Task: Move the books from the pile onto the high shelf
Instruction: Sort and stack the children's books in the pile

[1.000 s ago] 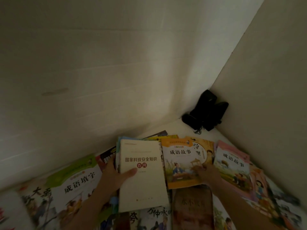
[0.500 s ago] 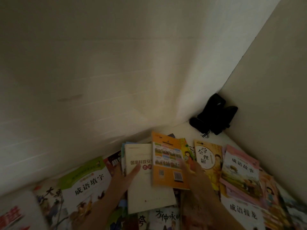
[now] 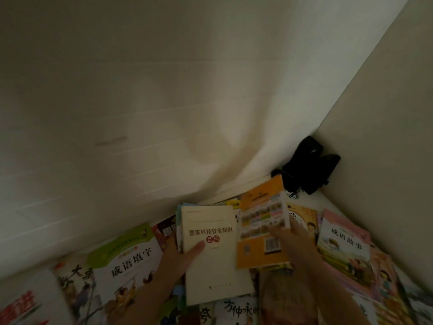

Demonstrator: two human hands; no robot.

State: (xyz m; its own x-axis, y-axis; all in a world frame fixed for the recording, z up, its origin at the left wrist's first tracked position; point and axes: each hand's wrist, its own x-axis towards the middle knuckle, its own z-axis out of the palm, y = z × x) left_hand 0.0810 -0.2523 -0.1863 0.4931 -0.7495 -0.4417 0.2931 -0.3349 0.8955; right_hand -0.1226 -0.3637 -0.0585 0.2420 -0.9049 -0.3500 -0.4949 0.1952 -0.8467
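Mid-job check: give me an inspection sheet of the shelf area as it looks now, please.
Surface: white shelf, mostly covered by books.
Job's things: cream book on a stack; orange book back cover up; green-topped book and pink book lying flat.
Clutter: black object in the corner.
Grippers: left hand holds the cream book's stack, thumb on the cover; right hand holds the orange book.
Cables: thin black wire by the black object.
Surroundings: pale walls meeting at the corner; dim light.
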